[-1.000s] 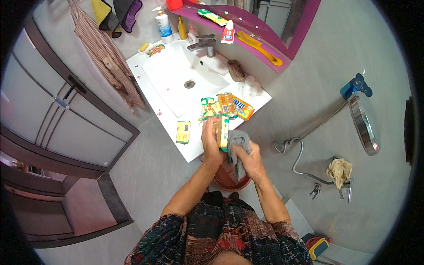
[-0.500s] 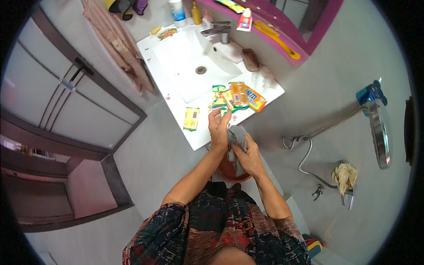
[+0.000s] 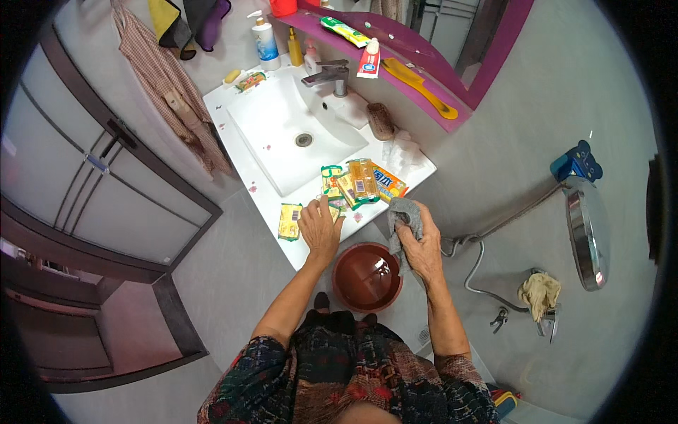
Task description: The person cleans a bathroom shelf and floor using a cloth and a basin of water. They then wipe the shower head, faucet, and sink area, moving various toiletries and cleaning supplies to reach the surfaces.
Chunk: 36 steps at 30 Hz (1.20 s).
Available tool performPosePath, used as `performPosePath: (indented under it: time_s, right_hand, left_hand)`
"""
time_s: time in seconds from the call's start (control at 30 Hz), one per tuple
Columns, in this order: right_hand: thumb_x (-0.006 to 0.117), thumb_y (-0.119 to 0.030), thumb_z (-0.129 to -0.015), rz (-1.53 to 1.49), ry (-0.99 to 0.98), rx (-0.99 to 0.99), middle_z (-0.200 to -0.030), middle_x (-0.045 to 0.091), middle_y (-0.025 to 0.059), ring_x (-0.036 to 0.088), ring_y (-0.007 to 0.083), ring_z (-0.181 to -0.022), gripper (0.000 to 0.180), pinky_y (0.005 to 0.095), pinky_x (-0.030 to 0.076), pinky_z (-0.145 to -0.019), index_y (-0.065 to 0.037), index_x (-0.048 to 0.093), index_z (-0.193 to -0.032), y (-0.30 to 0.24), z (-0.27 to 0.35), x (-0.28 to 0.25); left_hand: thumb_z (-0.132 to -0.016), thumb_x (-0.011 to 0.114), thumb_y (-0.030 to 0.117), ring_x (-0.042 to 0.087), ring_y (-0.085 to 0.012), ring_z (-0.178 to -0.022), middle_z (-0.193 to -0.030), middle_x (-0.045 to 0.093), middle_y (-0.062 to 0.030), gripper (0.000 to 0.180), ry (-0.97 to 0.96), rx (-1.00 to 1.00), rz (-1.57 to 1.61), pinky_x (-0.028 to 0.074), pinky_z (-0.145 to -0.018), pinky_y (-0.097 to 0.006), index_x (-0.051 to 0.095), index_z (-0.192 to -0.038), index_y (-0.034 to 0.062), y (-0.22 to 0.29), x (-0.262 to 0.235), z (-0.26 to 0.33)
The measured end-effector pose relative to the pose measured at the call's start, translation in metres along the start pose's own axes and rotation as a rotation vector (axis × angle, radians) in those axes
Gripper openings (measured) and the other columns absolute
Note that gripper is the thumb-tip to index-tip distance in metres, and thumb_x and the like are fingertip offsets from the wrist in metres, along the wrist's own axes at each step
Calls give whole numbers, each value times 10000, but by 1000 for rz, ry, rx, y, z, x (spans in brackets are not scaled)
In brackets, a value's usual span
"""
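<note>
1 grey cloth (image 3: 405, 215) gripped in right hand (image 3: 422, 249), left hand (image 3: 320, 227) spread on worktop (image 3: 272, 205), 4 sponge packets (image 3: 360, 182) counted, 1 partly hidden.

A soft, matt grey cloth (image 3: 406, 215) is being gripped in the right hand (image 3: 422, 249), while glossy plastic wrappers on the yellow packets (image 3: 361, 182) are being touched by the left hand (image 3: 319, 227). Light is being reflected off the smooth, shiny white sink (image 3: 282, 134) and the polished metal tap (image 3: 330, 73). A wet, glossy sheen is being shown by the dark red plastic basin (image 3: 367, 277), and a checked woven towel (image 3: 169, 92) is being hung matt beside it.
</note>
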State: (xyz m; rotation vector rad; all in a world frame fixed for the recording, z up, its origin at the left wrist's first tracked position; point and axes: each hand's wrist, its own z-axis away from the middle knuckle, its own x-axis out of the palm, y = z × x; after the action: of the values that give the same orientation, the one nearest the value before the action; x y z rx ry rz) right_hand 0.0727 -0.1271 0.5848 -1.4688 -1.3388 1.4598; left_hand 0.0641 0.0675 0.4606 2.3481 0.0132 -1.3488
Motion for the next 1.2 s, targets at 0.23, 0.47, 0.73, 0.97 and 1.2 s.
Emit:
performPosePath:
  time_s: [0.23,0.47,0.73,0.97,1.2]
  right_hand:
    - [631,-89,-747,359,60,-189,-1119,465,202,454,359,-1069,557,433,392,-886,5,396,-1244,25,-4,30]
    - [718,-212,-697,511,-393,-428,-1216,449,168,445,323,-1088,629,404,388,-860,-41,447,-1239,-13,-21,23]
    - [700,-157,-686,892,306,-842,-1122,479,150,488,279,-924,518,400,384,-696,-81,516,-1164,-51,-172,46]
    - [552,-136,-775,1249,479,-955,-934,549,92,512,216,-840,314,365,371,-647,-101,584,-1085,-22,-280,73]
    - [559,-144,-757,1260,592,-1060,-797,555,20,528,185,-745,203,330,398,-632,-101,614,-947,-38,-282,59]
  left_hand:
    - [-836,594,247,429,-258,-1069,-1224,380,-151,542,-184,-240,1130,371,-908,-382,386,-1290,38,54,-41,-3]
    - [-893,402,213,555,-209,-986,-1053,528,-102,362,-485,-690,1910,472,-855,-346,404,-1218,56,46,-62,-17]
    - [-892,434,193,603,-217,-851,-1001,550,-113,348,-399,-769,1811,536,-753,-369,389,-1196,30,43,-105,-32]
    - [-885,474,170,572,-198,-899,-1040,571,-131,383,-243,-752,1707,514,-774,-342,393,-1230,26,10,-114,-24]
    - [-897,463,185,571,-224,-918,-1035,559,-137,356,-221,-728,1661,512,-785,-369,404,-1215,35,-13,-106,-17]
